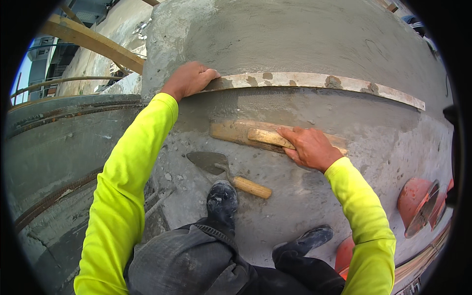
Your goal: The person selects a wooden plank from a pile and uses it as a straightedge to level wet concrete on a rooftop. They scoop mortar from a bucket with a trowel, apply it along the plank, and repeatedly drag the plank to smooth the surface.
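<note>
My left hand [191, 80] is closed on the left end of a long, pale straightedge [305, 80] spotted with grey mortar. The straightedge lies along the near side of a wet cement surface [295, 39]. In my right hand [312, 147] is the handle of a long wooden float [228, 131], with fingers wrapped round the grip. The float sits nearer to me than the straightedge, roughly parallel and apart from it. A pointing trowel [250, 187] with a wooden handle lies on the concrete by my left boot, its grey blade pointing left.
Red buckets [415, 204] stand at the right, and another [344, 253] is partly behind my right arm. Wooden beams [93, 42] cross the upper left. Rusty steel bars [59, 199] run along the left concrete face. My boots [222, 201] stand on the concrete.
</note>
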`<state>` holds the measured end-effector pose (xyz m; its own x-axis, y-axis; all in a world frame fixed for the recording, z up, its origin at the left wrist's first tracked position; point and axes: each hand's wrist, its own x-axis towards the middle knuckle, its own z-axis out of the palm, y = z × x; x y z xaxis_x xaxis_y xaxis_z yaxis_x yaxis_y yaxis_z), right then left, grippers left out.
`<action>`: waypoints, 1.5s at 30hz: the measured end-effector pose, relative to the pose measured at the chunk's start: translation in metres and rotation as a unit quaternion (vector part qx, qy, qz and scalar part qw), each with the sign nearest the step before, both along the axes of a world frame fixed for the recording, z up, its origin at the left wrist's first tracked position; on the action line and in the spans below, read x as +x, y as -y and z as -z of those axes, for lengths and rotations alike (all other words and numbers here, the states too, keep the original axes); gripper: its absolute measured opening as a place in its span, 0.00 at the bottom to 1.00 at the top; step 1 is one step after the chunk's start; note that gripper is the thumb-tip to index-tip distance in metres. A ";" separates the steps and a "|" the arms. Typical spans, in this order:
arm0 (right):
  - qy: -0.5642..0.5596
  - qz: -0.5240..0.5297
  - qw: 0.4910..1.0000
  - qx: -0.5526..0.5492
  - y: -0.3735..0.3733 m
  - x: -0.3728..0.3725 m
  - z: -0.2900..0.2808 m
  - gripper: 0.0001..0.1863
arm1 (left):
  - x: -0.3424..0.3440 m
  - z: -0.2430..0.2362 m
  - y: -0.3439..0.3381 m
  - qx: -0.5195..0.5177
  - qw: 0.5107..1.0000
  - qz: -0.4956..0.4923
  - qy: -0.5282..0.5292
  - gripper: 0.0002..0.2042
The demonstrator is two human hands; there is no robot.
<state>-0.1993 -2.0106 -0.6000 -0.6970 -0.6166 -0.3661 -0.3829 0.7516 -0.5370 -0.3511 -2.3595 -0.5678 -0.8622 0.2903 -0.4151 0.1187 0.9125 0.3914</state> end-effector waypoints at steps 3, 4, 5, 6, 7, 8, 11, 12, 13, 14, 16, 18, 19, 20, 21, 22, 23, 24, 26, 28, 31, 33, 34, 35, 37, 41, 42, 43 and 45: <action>0.009 -0.037 0.998 0.050 -0.025 0.013 -0.022 0.31 | 0.002 0.003 0.004 -0.009 1.000 0.005 -0.009 0.20; -0.008 -0.008 0.999 0.040 -0.035 0.013 -0.025 0.31 | 0.001 0.004 0.004 -0.020 1.000 0.002 -0.002 0.20; 0.001 0.019 0.997 0.073 -0.040 0.012 -0.026 0.31 | 0.002 0.004 0.004 -0.023 1.000 0.001 -0.001 0.20; -0.027 0.026 0.999 0.037 -0.040 0.010 -0.024 0.30 | 0.001 0.004 0.004 -0.031 1.000 0.005 -0.002 0.20; -0.033 0.037 0.998 0.040 -0.037 0.007 -0.020 0.30 | 0.001 0.004 0.003 -0.029 0.999 0.014 -0.008 0.20; -0.033 0.059 0.996 0.066 -0.030 0.003 -0.015 0.29 | -0.001 0.004 0.002 -0.026 0.999 0.021 -0.012 0.20; -0.048 -0.006 0.998 -0.049 0.006 0.007 -0.003 0.30 | 0.000 0.003 0.003 0.003 1.000 0.012 0.009 0.20; -0.032 -0.026 0.997 -0.058 0.009 0.012 -0.005 0.30 | 0.001 0.003 0.003 0.003 1.000 0.019 0.006 0.20; -0.005 -0.040 0.999 0.005 0.009 0.016 -0.008 0.30 | 0.001 0.003 0.005 0.004 1.000 0.021 0.001 0.20; 0.004 -0.058 0.998 0.033 0.002 0.020 -0.013 0.30 | 0.002 0.002 0.007 0.003 1.000 0.022 -0.004 0.20; 0.026 -0.057 0.992 0.110 -0.022 0.023 -0.022 0.31 | 0.003 0.000 0.008 0.013 1.000 0.017 0.002 0.20; -0.029 -0.023 0.997 0.067 -0.036 0.017 -0.021 0.32 | 0.002 -0.001 0.006 0.022 1.000 0.000 0.010 0.21; -0.035 0.002 0.995 0.095 -0.036 0.011 -0.018 0.32 | -0.001 -0.002 0.003 0.021 1.000 -0.015 0.015 0.22; -0.058 -0.007 0.996 0.064 -0.028 0.007 -0.013 0.31 | -0.004 -0.003 0.001 0.018 0.999 -0.033 0.025 0.24; -0.059 -0.024 0.997 0.040 -0.011 0.002 -0.006 0.31 | -0.005 -0.005 0.000 0.016 0.999 -0.031 0.024 0.24; -0.084 -0.035 0.996 -0.002 0.014 -0.001 0.001 0.30 | -0.008 -0.006 -0.003 0.013 0.999 -0.031 0.028 0.24; -0.072 -0.041 0.997 -0.006 0.042 -0.002 0.005 0.28 | -0.010 -0.007 -0.005 0.011 0.999 -0.036 0.034 0.24; -0.107 -0.041 0.992 -0.058 0.071 -0.002 0.007 0.26 | -0.012 -0.007 -0.007 -0.001 0.999 -0.019 0.028 0.23; -0.088 -0.018 0.993 -0.071 0.123 -0.004 0.007 0.23 | -0.013 -0.008 -0.007 -0.023 0.999 -0.001 0.023 0.22; -0.081 0.005 0.994 -0.077 0.144 -0.009 0.004 0.22 | -0.011 -0.007 -0.004 -0.023 0.999 -0.011 0.023 0.22; -0.049 0.042 0.997 -0.043 0.114 -0.019 -0.001 0.25 | -0.008 -0.004 -0.002 -0.010 0.999 -0.015 0.034 0.22; -0.046 0.053 0.997 -0.011 0.064 -0.023 -0.001 0.30 | -0.008 -0.004 -0.001 -0.002 0.999 -0.012 0.032 0.21; -0.050 0.061 0.997 0.013 0.038 -0.022 -0.002 0.28 | -0.008 -0.004 -0.001 0.003 1.000 -0.009 0.027 0.20; -0.068 0.071 0.995 0.016 0.010 -0.019 -0.003 0.27 | -0.008 -0.003 -0.002 0.010 1.000 -0.007 0.022 0.20; -0.072 0.091 0.992 0.054 -0.045 -0.013 -0.006 0.30 | -0.008 -0.002 -0.003 0.023 0.999 -0.017 0.025 0.21; -0.104 0.140 0.982 0.073 -0.141 0.007 -0.010 0.32 | -0.005 -0.001 -0.002 0.042 0.999 -0.026 0.020 0.21; -0.100 0.156 0.979 0.082 -0.161 0.014 -0.013 0.32 | -0.004 -0.001 -0.001 0.042 0.999 -0.023 0.019 0.21; -0.116 0.166 0.977 0.071 -0.177 0.021 -0.017 0.32 | -0.004 0.000 -0.002 0.043 0.999 -0.026 0.018 0.21; -0.126 0.163 0.978 0.042 -0.196 0.031 -0.027 0.32 | -0.005 -0.001 -0.002 0.037 0.999 -0.030 0.013 0.21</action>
<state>-0.1682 -1.8149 -0.5727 -0.9257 -0.3226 -0.1974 -0.2283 0.8928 -0.3884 -0.3560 -2.3577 -0.5664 -0.8680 0.2690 -0.4173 0.0538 0.8865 0.4596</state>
